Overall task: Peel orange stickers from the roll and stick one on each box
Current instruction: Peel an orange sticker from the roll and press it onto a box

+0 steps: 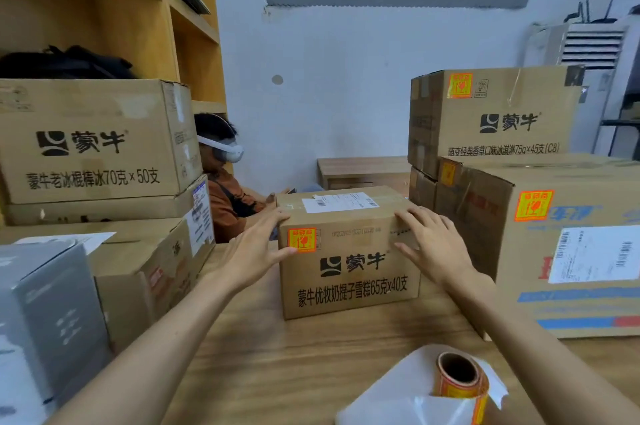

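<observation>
The sticker roll (460,379) lies nearest, at five o'clock on the table (294,355). Beyond, the stickered middle box (349,272) is flanked by spread, empty left hand (256,248) and right hand (433,244); both sides should be gripped evenly before shifting.

Box stacks (100,140) flank, seemingly leaving table (277,355) free

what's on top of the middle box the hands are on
A white shipping label lies on the middle box, with both hands' fingertips at its top edges. The rest is bare cardboard.
</observation>
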`<state>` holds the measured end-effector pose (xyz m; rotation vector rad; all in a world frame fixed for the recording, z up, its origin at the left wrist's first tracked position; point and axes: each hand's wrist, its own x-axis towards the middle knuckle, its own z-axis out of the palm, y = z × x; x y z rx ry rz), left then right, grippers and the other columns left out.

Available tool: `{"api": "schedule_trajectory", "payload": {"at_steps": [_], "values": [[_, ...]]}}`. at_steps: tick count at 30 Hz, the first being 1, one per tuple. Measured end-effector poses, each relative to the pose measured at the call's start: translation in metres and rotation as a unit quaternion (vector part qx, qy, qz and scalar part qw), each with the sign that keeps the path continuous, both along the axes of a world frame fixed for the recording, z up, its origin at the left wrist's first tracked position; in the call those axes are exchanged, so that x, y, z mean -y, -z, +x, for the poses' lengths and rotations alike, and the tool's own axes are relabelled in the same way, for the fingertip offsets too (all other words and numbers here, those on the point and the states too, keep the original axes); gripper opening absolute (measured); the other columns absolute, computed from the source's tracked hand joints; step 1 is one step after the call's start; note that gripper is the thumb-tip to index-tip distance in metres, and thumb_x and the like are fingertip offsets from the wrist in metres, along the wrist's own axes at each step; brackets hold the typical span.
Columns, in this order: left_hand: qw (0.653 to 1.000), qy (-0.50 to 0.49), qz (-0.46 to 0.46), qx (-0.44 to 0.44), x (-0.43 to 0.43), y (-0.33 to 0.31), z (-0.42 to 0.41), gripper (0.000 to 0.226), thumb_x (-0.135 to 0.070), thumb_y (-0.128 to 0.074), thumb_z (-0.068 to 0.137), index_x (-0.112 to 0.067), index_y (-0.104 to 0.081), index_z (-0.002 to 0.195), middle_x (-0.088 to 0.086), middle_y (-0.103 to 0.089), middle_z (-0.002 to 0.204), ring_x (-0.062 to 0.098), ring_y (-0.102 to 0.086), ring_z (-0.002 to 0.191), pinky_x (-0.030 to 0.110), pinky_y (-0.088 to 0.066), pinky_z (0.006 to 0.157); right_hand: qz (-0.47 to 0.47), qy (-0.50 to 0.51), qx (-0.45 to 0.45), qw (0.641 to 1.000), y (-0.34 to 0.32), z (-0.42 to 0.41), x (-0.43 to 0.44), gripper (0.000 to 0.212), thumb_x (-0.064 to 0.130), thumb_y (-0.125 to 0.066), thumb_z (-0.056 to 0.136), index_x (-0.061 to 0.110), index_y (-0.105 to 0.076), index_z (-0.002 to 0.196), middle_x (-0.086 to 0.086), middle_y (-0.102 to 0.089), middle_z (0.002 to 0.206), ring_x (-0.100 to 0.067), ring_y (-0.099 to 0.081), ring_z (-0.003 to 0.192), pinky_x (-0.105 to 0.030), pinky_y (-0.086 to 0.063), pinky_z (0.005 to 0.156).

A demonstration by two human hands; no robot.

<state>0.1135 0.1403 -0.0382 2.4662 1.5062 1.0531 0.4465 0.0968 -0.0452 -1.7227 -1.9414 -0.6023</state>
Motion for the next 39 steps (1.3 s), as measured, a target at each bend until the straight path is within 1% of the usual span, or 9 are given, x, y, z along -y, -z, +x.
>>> {"api": "schedule_trajectory", "payload": {"at_steps": [7,22,26,29,30,32,34,36,39], "values": [[0.999,-0.021,-0.018,-0.02,-0.058,-0.002,0.034,0.068,-0.051,-0.071,0.088,-0.04,-0.036,0.145,-0.014,-0.048,0.152,0.016,-0.055,0.13,0.046,-0.049,0.099,-0.029,0.01,-0.023,0.999,-0.002,0.025,-0.046,0.062,0.036,-0.061,0.095,0.02,-0.034,0.148,-0.003,-0.033,0.155,-0.022,-0.026,0.146,-0.038,-0.032,0.113],[0.999,-0.007,-0.035,-0.021,-0.125,0.0,0.063,0.071,-0.05,-0.07,0.089,-0.036,-0.033,0.149,-0.011,-0.045,0.154,0.018,-0.054,0.131,0.054,-0.048,0.103,-0.031,0.006,-0.08,0.996,-0.005,0.046,-0.102,0.053,0.027,-0.059,0.096,0.018,-0.039,0.144,-0.003,-0.034,0.154,-0.021,-0.025,0.145,-0.044,-0.043,0.107],[0.998,-0.013,-0.039,-0.055,-0.125,-0.009,0.065,0.068,-0.048,-0.069,0.09,-0.039,-0.033,0.147,-0.011,-0.039,0.157,0.019,-0.046,0.138,0.055,-0.045,0.105,-0.041,0.022,-0.08,0.996,-0.009,0.042,-0.105,0.051,0.025,-0.06,0.095,0.015,-0.043,0.142,-0.006,-0.038,0.152,-0.023,-0.029,0.144,-0.044,-0.041,0.109],[0.992,-0.004,-0.046,-0.118,-0.116,-0.02,0.051,0.076,-0.047,-0.064,0.094,-0.038,-0.022,0.157,-0.01,-0.021,0.166,0.019,-0.03,0.148,0.049,-0.039,0.111,-0.065,0.035,-0.064,0.995,-0.021,0.041,-0.101,0.048,0.021,-0.057,0.094,0.014,-0.046,0.141,-0.008,-0.042,0.15,-0.026,-0.035,0.14,-0.042,-0.042,0.106],[0.99,-0.009,-0.041,-0.135,-0.11,-0.027,0.042,0.074,-0.045,-0.062,0.096,-0.038,-0.021,0.157,-0.01,-0.022,0.166,0.019,-0.029,0.149,0.047,-0.039,0.11,-0.07,0.039,-0.056,0.995,-0.025,0.039,-0.097,0.048,0.022,-0.056,0.095,0.014,-0.046,0.141,-0.008,-0.043,0.149,-0.027,-0.038,0.138,-0.041,-0.043,0.105],[0.988,-0.024,-0.03,-0.147,-0.098,-0.043,0.02,0.059,-0.042,-0.057,0.097,-0.037,-0.034,0.151,-0.008,-0.038,0.157,0.021,-0.039,0.141,0.045,-0.044,0.103,-0.068,0.045,-0.044,0.996,-0.03,0.033,-0.087,0.049,0.024,-0.056,0.095,0.014,-0.046,0.142,-0.009,-0.044,0.15,-0.028,-0.041,0.137,-0.041,-0.041,0.106],[0.986,-0.047,-0.032,-0.157,-0.076,-0.063,-0.006,0.04,-0.051,-0.049,0.094,-0.034,-0.053,0.13,-0.006,-0.059,0.135,0.02,-0.053,0.122,0.045,-0.05,0.094,-0.055,0.041,-0.046,0.997,-0.03,0.02,-0.078,0.048,0.027,-0.055,0.096,0.013,-0.048,0.14,-0.011,-0.046,0.147,-0.029,-0.045,0.133,-0.042,-0.04,0.107],[0.985,-0.05,-0.039,-0.16,-0.049,-0.084,-0.033,0.044,-0.056,-0.045,0.087,-0.03,-0.063,0.118,-0.006,-0.067,0.12,0.02,-0.059,0.114,0.046,-0.052,0.09,-0.051,0.018,-0.053,0.997,-0.032,-0.006,-0.066,0.045,0.032,-0.055,0.096,0.014,-0.052,0.137,-0.011,-0.053,0.141,-0.028,-0.052,0.126,-0.044,-0.042,0.106],[0.978,-0.086,-0.032,-0.186,-0.004,-0.106,-0.076,0.033,-0.037,-0.058,0.096,-0.028,-0.064,0.127,-0.003,-0.065,0.128,0.021,-0.058,0.119,0.047,-0.051,0.095,-0.069,-0.031,-0.061,0.995,-0.035,-0.061,-0.047,0.042,0.039,-0.054,0.098,0.016,-0.056,0.133,-0.007,-0.061,0.132,-0.025,-0.057,0.119,-0.041,-0.042,0.1]]}}
